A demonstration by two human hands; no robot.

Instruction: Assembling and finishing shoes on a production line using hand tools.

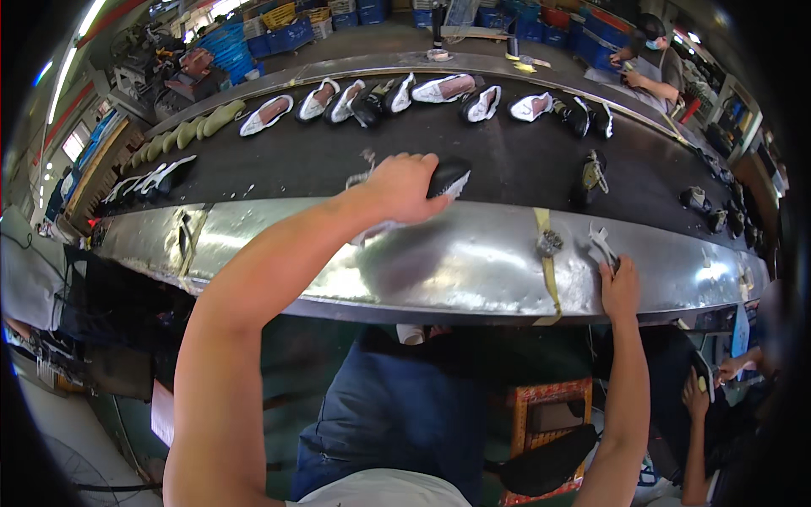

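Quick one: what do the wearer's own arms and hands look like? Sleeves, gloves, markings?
Left hand and right hand: ungloved, five-fingered human hands. Left arm and right arm: bare wherever visible, no sleeves, watch, cables or markings seen. Clothing in view: white top, dark blue trousers.

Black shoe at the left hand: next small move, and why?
Probably draw the black shoe along the metal ledge toward the right hand: the left hand has it gripped, while the right hand holds a metal hand tool well off to the right, so shoe and tool are apart.
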